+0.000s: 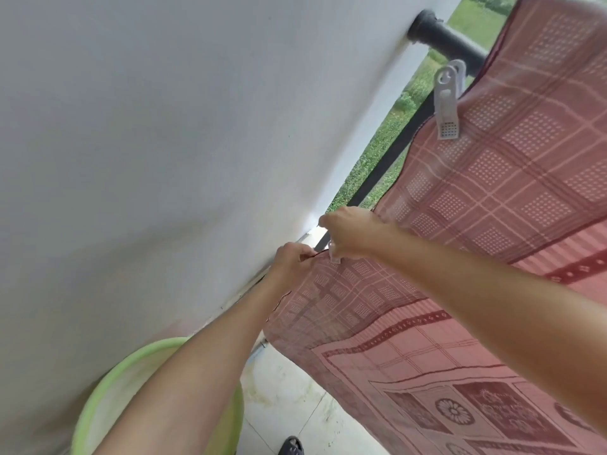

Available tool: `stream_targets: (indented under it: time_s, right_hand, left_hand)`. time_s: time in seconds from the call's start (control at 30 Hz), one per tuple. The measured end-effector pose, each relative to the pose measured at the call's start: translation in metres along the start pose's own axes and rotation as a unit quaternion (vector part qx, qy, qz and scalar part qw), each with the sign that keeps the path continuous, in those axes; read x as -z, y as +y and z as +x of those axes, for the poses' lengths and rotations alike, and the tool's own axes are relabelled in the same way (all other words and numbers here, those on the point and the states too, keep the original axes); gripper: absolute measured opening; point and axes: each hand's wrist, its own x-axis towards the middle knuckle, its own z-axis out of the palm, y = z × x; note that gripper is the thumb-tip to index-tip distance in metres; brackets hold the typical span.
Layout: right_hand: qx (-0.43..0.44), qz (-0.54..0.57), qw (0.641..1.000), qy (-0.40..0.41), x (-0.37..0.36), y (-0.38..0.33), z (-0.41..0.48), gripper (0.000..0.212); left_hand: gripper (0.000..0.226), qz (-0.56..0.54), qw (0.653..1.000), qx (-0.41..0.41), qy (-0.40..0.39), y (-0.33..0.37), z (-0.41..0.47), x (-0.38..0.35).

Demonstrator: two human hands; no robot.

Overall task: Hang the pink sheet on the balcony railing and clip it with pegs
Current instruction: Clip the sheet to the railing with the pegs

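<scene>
The pink patterned sheet (492, 198) hangs over the black balcony railing (446, 41), which runs out from the white wall. A white peg (446, 103) clips the sheet near the top rail. Low down, my left hand (290, 261) pinches the sheet's dark-edged corner beside a black upright bar (384, 165). My right hand (348, 233) grips a second white peg (333, 252) at that same corner, its lower end showing below my fingers. Whether this peg bites the cloth is hidden by my hand.
A white wall (164, 142) fills the left side, close to my left arm. A light green plastic basin (108, 399) stands on the tiled floor (289, 399) below it. A dark sandal (290, 446) shows at the bottom edge. Grass lies beyond the railing.
</scene>
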Motion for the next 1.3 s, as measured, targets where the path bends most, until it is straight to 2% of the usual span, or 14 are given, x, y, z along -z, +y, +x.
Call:
stream_targets:
  time_s: [0.07, 0.13, 0.2, 0.33, 0.47, 0.6, 0.83, 1.0, 1.17, 1.3]
  right_hand:
    - [-0.005, 0.003, 1.0, 0.031, -0.001, -0.006, -0.015, 0.021]
    - [0.001, 0.02, 0.996, 0.091, -0.005, -0.009, -0.029, 0.025]
    - [0.007, 0.041, 0.989, 0.143, -0.009, -0.008, -0.046, 0.026]
    - [0.011, 0.089, 0.975, 0.203, -0.018, -0.002, -0.085, 0.026]
    - [-0.02, 0.102, 0.972, 0.209, -0.036, 0.007, -0.128, 0.03]
    - [-0.077, 0.099, 0.971, 0.203, -0.062, 0.023, -0.17, 0.024]
    - [-0.15, 0.154, 0.95, 0.228, -0.094, 0.037, -0.284, 0.038]
    - [-0.215, 0.161, 0.912, 0.311, -0.106, 0.067, -0.383, 0.034]
    - [-0.273, 0.116, 0.869, 0.396, -0.09, 0.109, -0.465, 0.026]
    - [-0.321, 0.048, 0.814, 0.481, -0.066, 0.144, -0.511, 0.026]
  left_hand:
    - [0.008, 0.052, 0.998, 0.023, -0.014, -0.005, -0.008, 0.015]
    - [0.013, 0.091, 0.994, 0.049, -0.028, -0.013, -0.021, 0.031]
    - [0.009, 0.133, 0.989, 0.054, -0.036, -0.015, -0.034, 0.045]
    - [0.011, 0.209, 0.975, 0.053, -0.053, -0.006, -0.052, 0.063]
    - [0.015, 0.269, 0.96, 0.022, -0.067, 0.02, -0.071, 0.067]
    - [0.016, 0.316, 0.945, -0.026, -0.076, 0.055, -0.089, 0.053]
    - [0.014, 0.388, 0.905, -0.146, -0.092, 0.135, -0.132, -0.008]
    - [0.019, 0.396, 0.883, -0.233, -0.095, 0.222, -0.169, -0.063]
    - [0.021, 0.333, 0.866, -0.373, -0.018, 0.33, -0.2, -0.103]
    - [0.014, 0.289, 0.806, -0.509, 0.089, 0.402, -0.207, -0.118]
